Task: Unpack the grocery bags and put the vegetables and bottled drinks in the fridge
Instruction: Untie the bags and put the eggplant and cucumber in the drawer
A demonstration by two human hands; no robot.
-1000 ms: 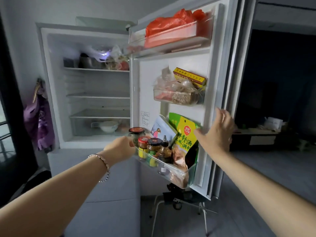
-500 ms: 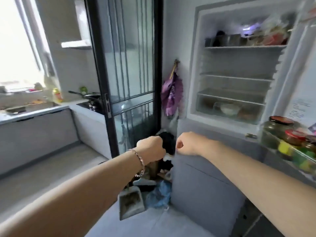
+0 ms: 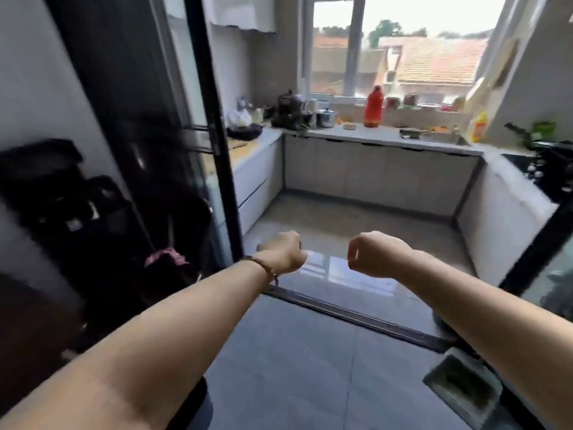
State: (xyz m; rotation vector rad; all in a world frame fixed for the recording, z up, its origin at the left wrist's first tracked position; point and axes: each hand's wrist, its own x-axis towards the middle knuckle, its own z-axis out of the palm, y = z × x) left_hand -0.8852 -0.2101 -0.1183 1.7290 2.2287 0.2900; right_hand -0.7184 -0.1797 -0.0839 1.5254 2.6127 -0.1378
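Fridge: not in this view; the person faces the kitchen.
Kitchen: a grey floor, a window at the back, and a counter point(image 3: 356, 136) along the walls.
Door: its black frame point(image 3: 210, 119) stands just left of the arms. Its rail point(image 3: 356, 318) crosses the floor under them.
Bag: a white bag point(image 3: 238, 117) sits on the left counter. I cannot tell if it holds groceries.
Bottle: a red bottle point(image 3: 373, 110) stands by the window, well apart from the hands.
Hands: the left hand point(image 3: 285, 252) and right hand point(image 3: 376, 254) are both curled into fists, holding nothing.
Risk: a foot may catch on the rail, or an arm may bump the frame, on the way in.
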